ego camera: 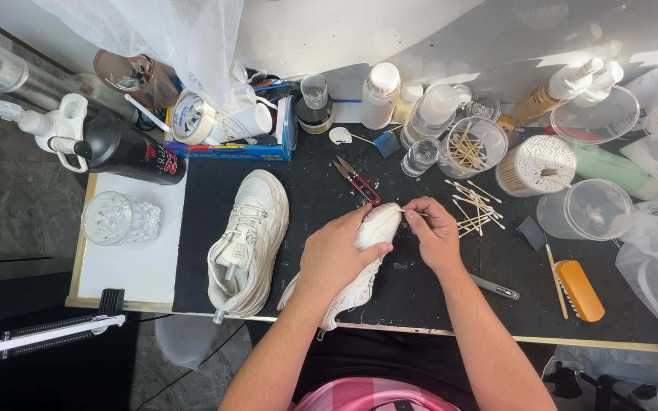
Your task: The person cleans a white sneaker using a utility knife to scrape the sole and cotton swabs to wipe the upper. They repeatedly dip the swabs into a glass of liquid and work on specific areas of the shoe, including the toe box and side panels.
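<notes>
My left hand (336,255) grips a white sneaker (375,228) turned on its side over the black mat (306,190). My right hand (434,232) pinches a cotton swab (414,214) and presses its tip against the sneaker's toe end. The second white sneaker (249,240) lies sole down to the left, untouched. Loose cotton swabs (475,205) are scattered just right of my right hand.
Red-handled snips (358,181) lie behind the shoes. A round tub of swabs (535,164), clear cups, bottles and jars crowd the back. An orange brush (579,289) and a metal tool (495,288) lie at right. A black spray bottle (119,148) and crystal glass (119,218) sit at left.
</notes>
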